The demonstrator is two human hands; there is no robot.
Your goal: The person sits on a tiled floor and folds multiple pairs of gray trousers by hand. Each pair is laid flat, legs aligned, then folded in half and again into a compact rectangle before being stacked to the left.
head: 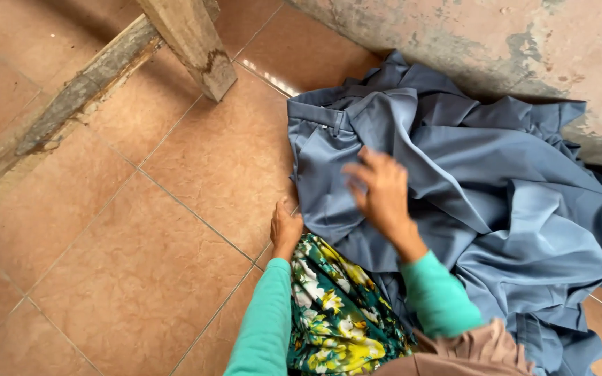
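A heap of grey-blue cloth garments [496, 202], with a waistband showing near its upper left, lies on the tiled floor against the wall. My right hand [383, 189] hovers over the left part of the heap with its fingers spread, blurred, holding nothing that I can make out. My left hand [285, 227] rests at the near left edge of the cloth, fingers curled against the floor or the cloth edge; whether it grips the cloth is hidden. Both arms wear teal sleeves. A green flowered cloth [336, 306] covers my lap between them.
Brown floor tiles [141, 264] spread to the left. A worn wooden leg [193, 42] and a slanted wooden beam [64, 104] stand at the upper left. A stained plaster wall [510, 42] runs behind the heap.
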